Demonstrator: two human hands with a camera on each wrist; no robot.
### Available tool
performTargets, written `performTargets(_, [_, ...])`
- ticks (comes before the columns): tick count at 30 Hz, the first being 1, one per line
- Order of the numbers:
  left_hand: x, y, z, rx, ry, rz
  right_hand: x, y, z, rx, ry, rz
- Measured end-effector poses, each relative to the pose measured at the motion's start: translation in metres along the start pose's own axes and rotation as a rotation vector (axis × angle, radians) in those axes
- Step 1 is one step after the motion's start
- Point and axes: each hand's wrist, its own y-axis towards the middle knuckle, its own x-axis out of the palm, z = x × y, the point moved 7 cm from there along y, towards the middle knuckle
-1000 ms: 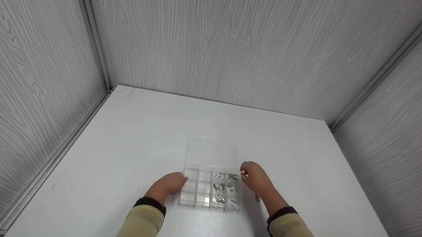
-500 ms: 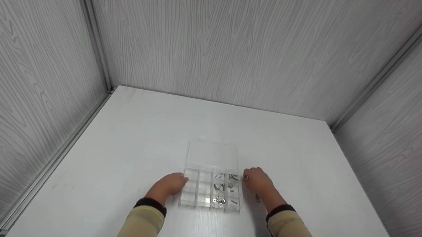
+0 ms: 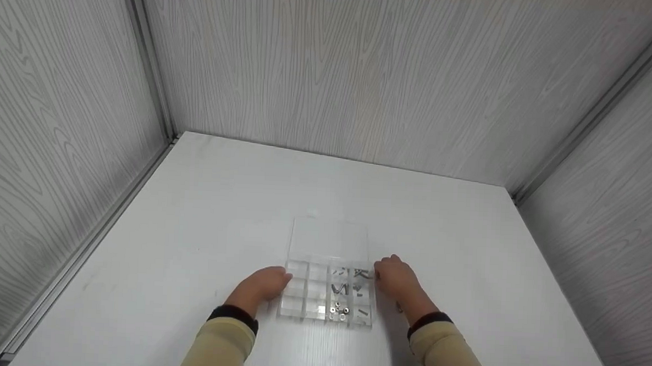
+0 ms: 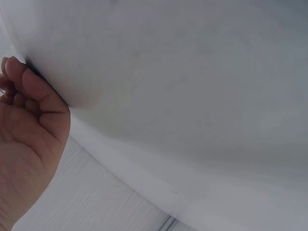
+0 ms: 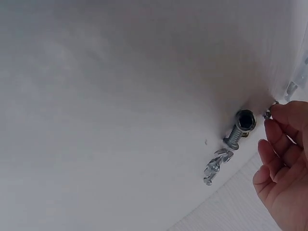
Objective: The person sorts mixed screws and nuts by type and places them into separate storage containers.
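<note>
A clear plastic compartment box [image 3: 315, 292] lies on the white table with its lid folded back. Its two right-hand columns hold small hardware: screws [image 3: 339, 288] and several nuts [image 3: 338, 310]. My left hand [image 3: 264, 283] grips the box's left wall, thumb over the edge; its fingers [image 4: 36, 91] are curled in the left wrist view. Beside the right wall, my right hand [image 3: 397, 279] pinches a small metal screw [image 5: 267, 114] at its fingertips, partly hidden. Near that hand lie a socket-head bolt [image 5: 239, 129] and a smaller silver fastener [image 5: 215, 166].
The clear lid [image 3: 329, 238] extends flat behind the box. Wood-grain panels [image 3: 331, 67] wall the white table [image 3: 237, 201] at the back and both sides.
My right hand has drawn away from the box's back right corner and come down beside its right wall. The left hand stays at the box's left edge.
</note>
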Motion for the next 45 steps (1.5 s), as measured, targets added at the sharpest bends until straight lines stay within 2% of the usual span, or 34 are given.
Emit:
performTargets(5, [0.001, 0.001, -0.001, 0.002, -0.006, 0.001, 0.002, 0.002, 0.003, 0.033, -0.01, -0.03])
performTargets(10, [0.001, 0.0, 0.0, 0.009, 0.002, -0.006, -0.007, 0.006, 0.008, 0.058, -0.004, 0.045])
performTargets(15, [-0.001, -0.003, 0.003, 0.025, 0.024, -0.004, -0.022, 0.008, 0.003, 0.061, 0.007, 0.145])
performTargets(20, [-0.002, -0.002, 0.003, 0.018, 0.015, 0.004, -0.033, 0.008, -0.015, 0.022, 0.024, 0.224])
performTargets(23, [-0.002, -0.001, 0.004, 0.023, 0.03, -0.007, -0.037, 0.008, -0.03, -0.048, 0.038, 0.254])
performTargets(28, [0.0, 0.0, 0.004, 0.036, 0.049, -0.016, -0.037, 0.008, -0.049, -0.124, 0.061, 0.24])
performTargets(34, [0.001, 0.0, 0.007, 0.047, 0.061, -0.012, -0.036, 0.009, -0.057, -0.141, 0.068, 0.216])
performTargets(39, [0.001, 0.0, 0.007, 0.038, 0.05, -0.013, -0.035, 0.008, -0.052, -0.116, 0.099, 0.195])
performTargets(45, [0.0, -0.002, 0.008, 0.041, 0.026, -0.01, -0.039, 0.005, -0.035, -0.053, 0.148, 0.195])
